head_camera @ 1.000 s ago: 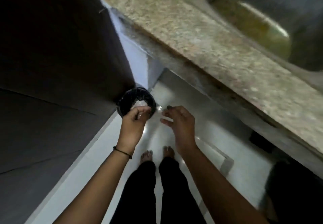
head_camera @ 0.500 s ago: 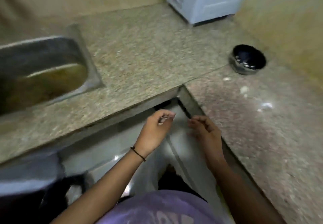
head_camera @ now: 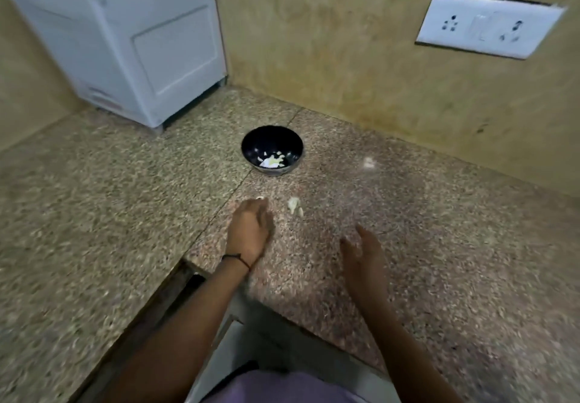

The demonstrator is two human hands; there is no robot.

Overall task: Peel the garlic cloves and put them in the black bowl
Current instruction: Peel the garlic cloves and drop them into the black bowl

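Pale cloves (head_camera: pixel 271 161) in bowl (head_camera: pixel 271 138), left hand (head_camera: pixel 251 226) just short of bowl, at a loose clove (head_camera: pixel 260 198), grasp impossible to tell, right hand (head_camera: pixel 364 252) farther back, released, empty.

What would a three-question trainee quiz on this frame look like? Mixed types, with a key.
1. True or false: the black bowl is empty.
2. The right hand holds: A) a knife B) the bowl C) nothing.
3. Which hand is nearer the garlic piece lying on the countertop?

Key: 1 false, pale pieces lie inside; 2 C; 3 left hand.
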